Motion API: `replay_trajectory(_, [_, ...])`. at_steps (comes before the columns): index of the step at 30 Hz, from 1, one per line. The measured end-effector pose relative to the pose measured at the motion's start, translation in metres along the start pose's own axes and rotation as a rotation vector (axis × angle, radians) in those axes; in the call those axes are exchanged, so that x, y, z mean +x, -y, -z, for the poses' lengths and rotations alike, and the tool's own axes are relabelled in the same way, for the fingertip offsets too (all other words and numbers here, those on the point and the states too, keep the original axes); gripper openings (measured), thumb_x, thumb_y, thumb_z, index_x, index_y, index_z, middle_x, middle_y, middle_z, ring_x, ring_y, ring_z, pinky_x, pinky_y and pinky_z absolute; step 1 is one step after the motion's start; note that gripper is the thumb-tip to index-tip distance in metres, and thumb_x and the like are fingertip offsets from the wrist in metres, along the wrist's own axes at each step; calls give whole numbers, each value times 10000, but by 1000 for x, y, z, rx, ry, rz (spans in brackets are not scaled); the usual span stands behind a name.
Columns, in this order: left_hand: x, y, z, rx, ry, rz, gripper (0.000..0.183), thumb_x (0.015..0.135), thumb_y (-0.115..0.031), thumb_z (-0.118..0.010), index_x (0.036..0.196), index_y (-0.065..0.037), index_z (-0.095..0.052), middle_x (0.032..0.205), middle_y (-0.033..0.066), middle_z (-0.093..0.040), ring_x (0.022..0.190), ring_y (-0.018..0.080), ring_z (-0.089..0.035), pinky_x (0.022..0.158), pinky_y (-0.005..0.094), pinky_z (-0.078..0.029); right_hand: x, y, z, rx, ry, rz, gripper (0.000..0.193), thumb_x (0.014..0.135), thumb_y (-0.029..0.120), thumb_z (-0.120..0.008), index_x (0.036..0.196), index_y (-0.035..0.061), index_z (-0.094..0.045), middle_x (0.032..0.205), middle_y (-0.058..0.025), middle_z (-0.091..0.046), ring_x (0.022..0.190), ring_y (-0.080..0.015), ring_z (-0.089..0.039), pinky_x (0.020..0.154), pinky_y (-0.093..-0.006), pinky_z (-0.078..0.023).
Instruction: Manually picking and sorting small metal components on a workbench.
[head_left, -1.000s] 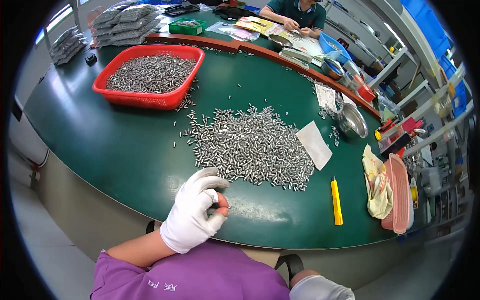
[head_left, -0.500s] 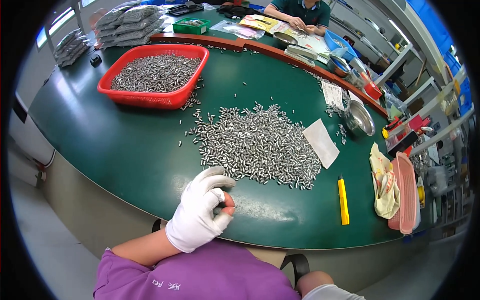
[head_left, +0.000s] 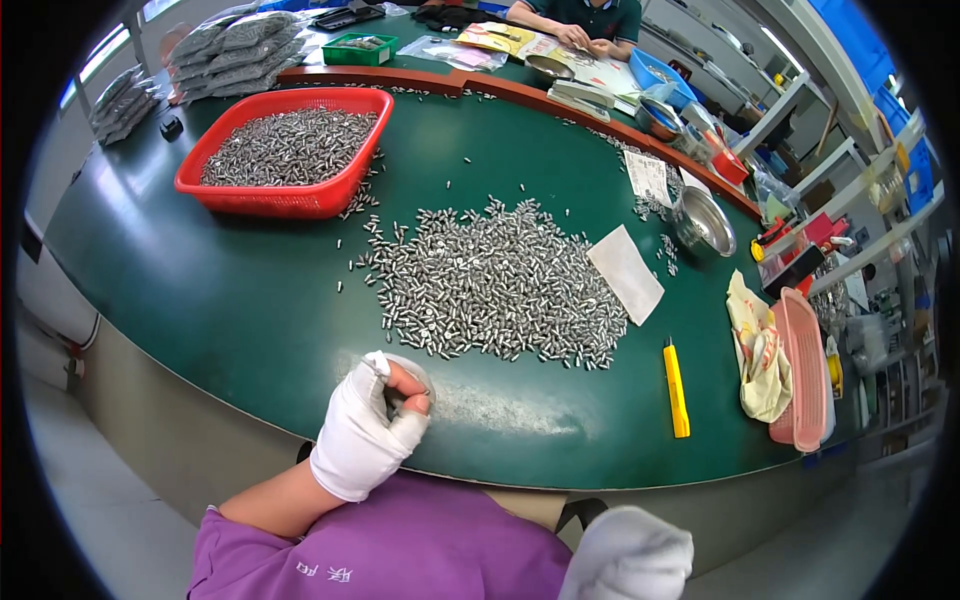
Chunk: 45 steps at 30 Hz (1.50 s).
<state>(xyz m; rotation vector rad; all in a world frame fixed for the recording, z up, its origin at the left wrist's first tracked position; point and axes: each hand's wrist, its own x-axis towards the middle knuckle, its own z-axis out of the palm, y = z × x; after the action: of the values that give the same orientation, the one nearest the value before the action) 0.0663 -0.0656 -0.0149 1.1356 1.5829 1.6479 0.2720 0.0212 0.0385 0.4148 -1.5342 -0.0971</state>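
My left hand [head_left: 375,425], in a white glove with the thumb and index fingertips bare, is over the near edge of the green table [head_left: 230,300]. Its fingers are curled, and thumb and index pinch a small metal pin, of which only a tiny bit shows. Beyond it spreads a wide pile of short silver metal pins [head_left: 490,280], apart from the hand. My right hand [head_left: 640,550], also white-gloved, is low in front of my body, off the table; its fingers are hidden from view.
A red basket [head_left: 285,200] full of pins stands at the far left. To the right lie a white paper [head_left: 627,275], a yellow utility knife [head_left: 675,390], a metal bowl [head_left: 705,222] and a pink basket [head_left: 798,370] with a cloth [head_left: 757,350]. Across the divider a person [head_left: 590,30] works.
My left hand has drawn slightly left and curled its outer fingers. My right hand has risen from the lower edge into fuller view. The whole view has shifted a little.
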Motion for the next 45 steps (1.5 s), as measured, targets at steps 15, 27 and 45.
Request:
replay_trajectory(15, [17,-8,-1,-639,186,399,196,976,-245,-612,1079,-93,-543,843,21,-557,616,66,-437,552,206,-338,-42,-98,-35,-161,1331,-725,98,745,176,-729,842,167,-716,817,-31,-620,790,-255,-608,698,-386,-502])
replay_trajectory(27, [32,-17,-4,-440,404,585,266,971,-261,-584,1158,-94,-498,981,17,-577,687,47,-478,558,182,-369,-49,-91,-34,107,968,-837,214,700,104,-765,863,146,-632,830,-36,-598,786,-269,-591,678,-391,-485])
replay_trajectory(45, [28,-12,-4,-514,374,587,208,1004,-308,-552,1077,-114,-535,879,-17,-584,625,35,-468,549,181,-356,-44,-86,-41,276,843,-719,197,686,161,-765,853,140,-662,776,-21,-638,655,-249,-614,551,-380,-487])
